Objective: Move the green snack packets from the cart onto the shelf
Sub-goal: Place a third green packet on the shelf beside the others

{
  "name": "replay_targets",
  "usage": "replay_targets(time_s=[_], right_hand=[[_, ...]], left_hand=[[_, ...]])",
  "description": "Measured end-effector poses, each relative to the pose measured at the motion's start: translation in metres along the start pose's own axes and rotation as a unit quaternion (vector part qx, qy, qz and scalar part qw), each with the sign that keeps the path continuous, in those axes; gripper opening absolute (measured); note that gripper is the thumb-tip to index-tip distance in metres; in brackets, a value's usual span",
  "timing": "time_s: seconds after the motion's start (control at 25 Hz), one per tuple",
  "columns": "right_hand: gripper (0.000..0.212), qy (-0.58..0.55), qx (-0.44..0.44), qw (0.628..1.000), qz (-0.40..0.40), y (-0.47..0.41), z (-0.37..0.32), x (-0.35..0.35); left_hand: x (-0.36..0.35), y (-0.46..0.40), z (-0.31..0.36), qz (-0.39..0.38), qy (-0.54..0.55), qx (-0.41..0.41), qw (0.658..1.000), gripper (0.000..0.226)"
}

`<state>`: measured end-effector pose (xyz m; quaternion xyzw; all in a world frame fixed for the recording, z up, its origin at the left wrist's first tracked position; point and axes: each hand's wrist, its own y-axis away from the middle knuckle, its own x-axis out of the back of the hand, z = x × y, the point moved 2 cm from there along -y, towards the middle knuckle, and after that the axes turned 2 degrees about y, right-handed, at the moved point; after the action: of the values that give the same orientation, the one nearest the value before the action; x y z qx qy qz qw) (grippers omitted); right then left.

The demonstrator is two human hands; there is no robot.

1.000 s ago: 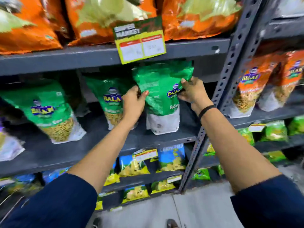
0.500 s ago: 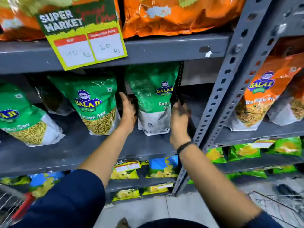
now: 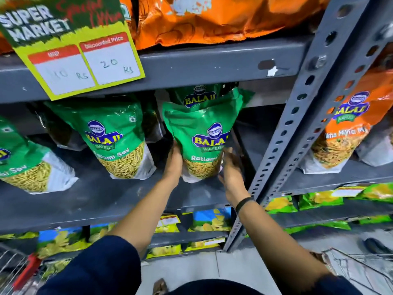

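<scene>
A green Balaji snack packet (image 3: 204, 135) stands upright on the grey middle shelf (image 3: 106, 199), its top bent forward. My left hand (image 3: 173, 162) presses its left lower side and my right hand (image 3: 230, 169) its right lower side. Right behind it another green packet (image 3: 200, 96) shows only its top. Two more green packets stand to the left, one (image 3: 116, 137) nearby and one (image 3: 23, 165) at the frame's edge. A wire cart (image 3: 365, 271) shows at the bottom right.
A perforated grey upright (image 3: 297, 116) rises just right of my right hand. Orange packets (image 3: 344, 133) fill the neighbouring bay and the shelf above. A yellow price card (image 3: 80, 54) hangs from the upper shelf edge. Blue and yellow packets sit on lower shelves.
Both hands slid from the packet's top down to its lower sides. The packet now faces front, with its top folded forward. The camera moved closer.
</scene>
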<state>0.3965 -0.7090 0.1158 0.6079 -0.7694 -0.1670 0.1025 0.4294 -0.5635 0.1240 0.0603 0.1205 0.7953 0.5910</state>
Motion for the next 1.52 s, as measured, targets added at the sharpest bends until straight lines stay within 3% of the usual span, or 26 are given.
replay_targets(time_s=[0.12, 0.36, 0.56, 0.68, 0.76, 0.88, 0.92, 1.0, 1.08, 1.2, 1.32, 1.52], right_hand=[[0.082, -0.007, 0.012, 1.0, -0.01, -0.011, 0.003, -0.013], [0.044, -0.061, 0.074, 0.995, 0.029, 0.003, -0.004, -0.027], [0.054, -0.085, 0.065, 0.994, 0.026, 0.001, 0.002, -0.029], [0.042, -0.139, 0.057, 0.988, 0.042, 0.007, 0.008, -0.028], [0.031, -0.182, 0.064, 0.977, 0.091, 0.017, 0.012, -0.03], [0.021, -0.126, 0.053, 0.981, 0.136, 0.042, 0.039, -0.052], [0.021, -0.073, 0.045, 0.993, 0.085, 0.052, 0.05, -0.064], [0.029, 0.057, 0.039, 0.992, -0.104, 0.066, 0.06, -0.092], [0.061, 0.187, 0.085, 0.953, -0.225, 0.054, 0.045, -0.118], [0.098, 0.25, 0.113, 0.922, -0.273, 0.012, 0.021, -0.157], [0.097, 0.281, 0.117, 0.914, -0.269, 0.001, 0.025, -0.183], [0.085, 0.24, 0.146, 0.926, -0.25, 0.008, 0.041, -0.191]], left_hand=[[-0.006, 0.0, -0.007, -0.011, 0.014, -0.005, 1.0, 0.062], [-0.013, -0.016, 0.008, -0.034, 0.103, 0.015, 0.994, 0.053], [-0.007, -0.024, 0.008, -0.034, 0.101, 0.032, 0.994, 0.052], [0.017, -0.009, -0.008, 0.092, 0.065, -0.02, 0.993, 0.05], [0.041, 0.017, -0.026, 0.161, 0.078, -0.095, 0.979, 0.035], [0.1, 0.047, -0.051, 0.331, 0.104, -0.185, 0.92, 0.024], [0.121, 0.047, -0.051, 0.381, 0.106, -0.195, 0.898, 0.019], [0.161, 0.031, -0.042, 0.438, 0.088, -0.193, 0.874, 0.021], [0.188, 0.0, -0.027, 0.376, 0.069, -0.123, 0.916, 0.038], [0.21, -0.034, -0.018, 0.198, 0.005, -0.011, 0.98, 0.065], [0.212, -0.032, -0.031, 0.146, -0.019, -0.004, 0.989, 0.067], [0.205, -0.01, -0.02, 0.137, 0.037, -0.044, 0.989, 0.05]])
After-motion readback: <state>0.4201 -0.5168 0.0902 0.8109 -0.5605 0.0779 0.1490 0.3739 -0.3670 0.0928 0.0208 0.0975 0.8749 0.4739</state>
